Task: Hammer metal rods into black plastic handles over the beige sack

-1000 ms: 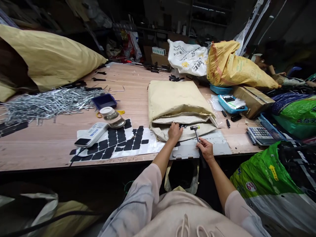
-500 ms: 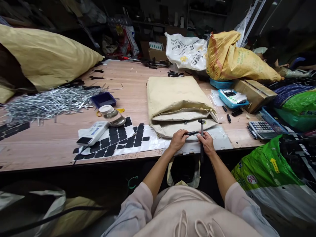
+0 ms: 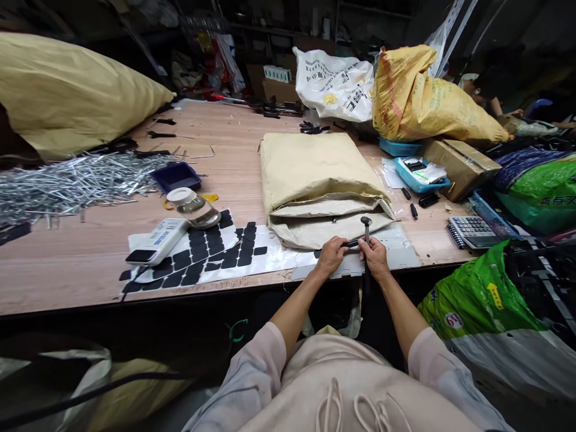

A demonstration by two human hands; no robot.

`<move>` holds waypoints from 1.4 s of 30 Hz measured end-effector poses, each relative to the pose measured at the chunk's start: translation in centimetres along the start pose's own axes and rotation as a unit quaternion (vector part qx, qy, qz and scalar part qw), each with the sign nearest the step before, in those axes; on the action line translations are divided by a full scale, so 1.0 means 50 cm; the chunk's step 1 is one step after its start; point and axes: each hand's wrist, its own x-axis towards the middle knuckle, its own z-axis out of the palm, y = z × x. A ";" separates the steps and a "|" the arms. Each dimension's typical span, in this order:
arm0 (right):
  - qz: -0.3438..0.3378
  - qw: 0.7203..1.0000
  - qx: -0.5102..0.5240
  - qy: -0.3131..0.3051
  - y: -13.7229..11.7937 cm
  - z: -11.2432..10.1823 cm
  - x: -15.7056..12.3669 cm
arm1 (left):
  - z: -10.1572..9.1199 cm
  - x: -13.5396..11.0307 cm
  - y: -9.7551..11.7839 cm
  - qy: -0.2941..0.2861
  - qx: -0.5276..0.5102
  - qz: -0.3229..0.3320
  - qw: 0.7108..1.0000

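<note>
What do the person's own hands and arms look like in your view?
The left hand and right hand are bare, without gloves. The forearms are uncovered too. The left sleeve and right sleeve are loose and pale, with greyish streaks, ending around the elbows.

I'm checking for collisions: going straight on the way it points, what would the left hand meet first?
Most likely the right hand, just beyond the held dark piece; depth is unclear.
</note>
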 end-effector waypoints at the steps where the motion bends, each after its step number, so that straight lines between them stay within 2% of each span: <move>1: 0.001 1.000 -0.001 0.001 0.000 0.000 0.000 | 0.002 0.000 0.001 0.004 0.000 -0.001 1.000; 16: 0.006 0.999 0.021 0.033 -0.009 0.004 -0.004 | 0.010 -0.008 0.014 0.043 -0.031 -0.008 0.999; 19: 0.003 0.999 0.019 0.040 -0.013 0.003 -0.006 | 0.006 -0.010 0.018 0.033 -0.049 0.001 0.998; 25: 0.003 1.000 -0.005 0.023 -0.018 0.002 -0.012 | 0.009 -0.007 0.015 0.034 -0.046 -0.010 0.998; 33: -0.003 1.000 -0.006 0.007 -0.011 -0.001 -0.016 | 0.015 -0.011 0.011 0.033 0.011 0.030 0.999; 42: -0.010 1.000 -0.019 -0.013 -0.011 0.001 -0.019 | 0.014 -0.019 0.014 0.049 0.023 0.001 0.999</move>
